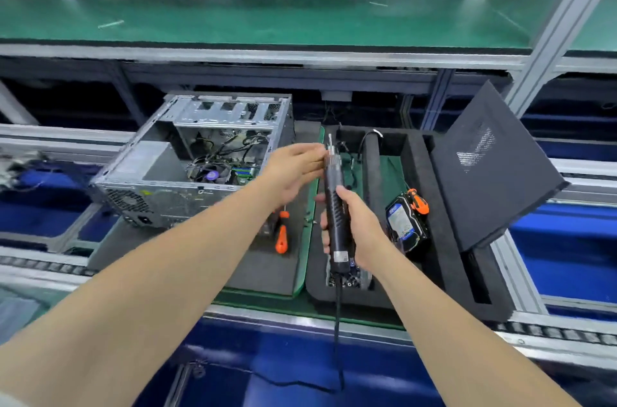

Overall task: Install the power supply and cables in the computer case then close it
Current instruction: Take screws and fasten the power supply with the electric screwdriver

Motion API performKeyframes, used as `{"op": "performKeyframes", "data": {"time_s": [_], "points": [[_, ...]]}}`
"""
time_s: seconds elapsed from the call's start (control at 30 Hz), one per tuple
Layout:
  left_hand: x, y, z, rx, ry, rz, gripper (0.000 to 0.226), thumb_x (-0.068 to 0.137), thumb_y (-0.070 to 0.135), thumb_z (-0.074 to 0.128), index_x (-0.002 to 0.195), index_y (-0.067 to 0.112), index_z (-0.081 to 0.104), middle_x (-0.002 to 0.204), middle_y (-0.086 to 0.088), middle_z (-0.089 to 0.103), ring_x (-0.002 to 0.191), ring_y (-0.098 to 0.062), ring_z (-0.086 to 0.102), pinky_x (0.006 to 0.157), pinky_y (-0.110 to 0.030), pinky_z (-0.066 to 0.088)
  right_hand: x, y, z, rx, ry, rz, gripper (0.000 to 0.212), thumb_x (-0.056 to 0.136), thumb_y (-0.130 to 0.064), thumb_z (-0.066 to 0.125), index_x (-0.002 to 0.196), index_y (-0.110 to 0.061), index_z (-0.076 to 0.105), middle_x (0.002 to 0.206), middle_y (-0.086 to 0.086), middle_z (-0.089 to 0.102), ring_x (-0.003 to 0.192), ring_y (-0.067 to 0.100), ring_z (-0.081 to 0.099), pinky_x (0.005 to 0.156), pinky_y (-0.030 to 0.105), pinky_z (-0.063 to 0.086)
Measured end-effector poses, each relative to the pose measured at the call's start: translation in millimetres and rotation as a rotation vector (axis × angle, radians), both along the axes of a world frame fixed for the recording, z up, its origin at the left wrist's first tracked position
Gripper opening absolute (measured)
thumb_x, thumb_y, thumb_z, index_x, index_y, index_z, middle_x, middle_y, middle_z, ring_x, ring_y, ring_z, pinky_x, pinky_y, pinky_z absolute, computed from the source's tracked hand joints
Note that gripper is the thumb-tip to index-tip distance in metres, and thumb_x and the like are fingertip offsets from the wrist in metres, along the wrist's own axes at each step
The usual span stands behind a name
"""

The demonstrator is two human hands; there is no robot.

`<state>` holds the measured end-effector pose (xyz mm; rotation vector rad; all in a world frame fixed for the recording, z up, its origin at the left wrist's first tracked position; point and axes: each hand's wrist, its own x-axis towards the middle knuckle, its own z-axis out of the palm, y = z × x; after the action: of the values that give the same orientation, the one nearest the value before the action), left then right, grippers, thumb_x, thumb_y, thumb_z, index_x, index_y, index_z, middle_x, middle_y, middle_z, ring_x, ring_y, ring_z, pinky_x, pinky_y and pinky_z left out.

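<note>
Open grey computer case (187, 153), power supply (147, 159) in its left corner, cables (230, 143) inside

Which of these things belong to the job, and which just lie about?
In use: black corded electric screwdriver, held by right hand, left hand at its tip; open silver metal computer case; black mesh-vented side panel.
Lying about: orange-handled screwdriver; blue-labelled hard drive.
</note>
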<state>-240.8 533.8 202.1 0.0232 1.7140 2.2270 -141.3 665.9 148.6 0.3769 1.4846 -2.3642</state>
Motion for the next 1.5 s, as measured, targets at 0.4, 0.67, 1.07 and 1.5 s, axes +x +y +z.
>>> {"op": "performKeyframes", "data": {"time_s": [0.4,0.67,1.07,1.5], "points": [[24,-177,46,0.173,-0.02,0.226,0.021,0.097,0.006,0.064,0.119,0.005,0.065,0.097,-0.005,0.077,0.089,-0.017,0.074,0.076,-0.024,0.06,-11,-141,43,0.179,0.155,0.318,0.061,0.091,-0.059,0.058,0.121,-0.006,0.065,0.07,0.007,0.063,0.05,0.025,0.057,0.05,0.033,0.052],[40,-288,34,0.278,-0.012,0.322,0.009,0.101,0.011,0.06,0.101,0.005,0.066,0.107,-0.01,0.073,0.098,-0.018,0.072,0.09,-0.029,0.058,-9,-237,37,0.291,0.188,0.402,0.054,0.089,-0.06,0.059,0.114,-0.013,0.069,0.073,0.011,0.063,0.051,0.028,0.059,0.05,0.036,0.052],[39,-413,1,0.329,-0.077,0.332,0.037,0.098,0.007,0.063,0.131,-0.009,0.054,0.113,-0.021,0.068,0.097,-0.025,0.073,0.074,-0.027,0.061,8,-361,30,0.589,0.225,0.356,0.039,0.098,-0.047,0.054,0.109,-0.012,0.066,0.069,0.012,0.064,0.051,0.03,0.06,0.049,0.037,0.053],[37,-452,-37,0.23,-0.166,0.16,0.017,0.099,0.006,0.061,0.113,-0.003,0.064,0.095,-0.011,0.071,0.09,-0.02,0.075,0.089,-0.033,0.059,30,-402,12,0.629,0.031,0.318,0.047,0.094,-0.054,0.055,0.111,-0.012,0.066,0.067,0.009,0.067,0.046,0.028,0.061,0.045,0.035,0.055]]}}
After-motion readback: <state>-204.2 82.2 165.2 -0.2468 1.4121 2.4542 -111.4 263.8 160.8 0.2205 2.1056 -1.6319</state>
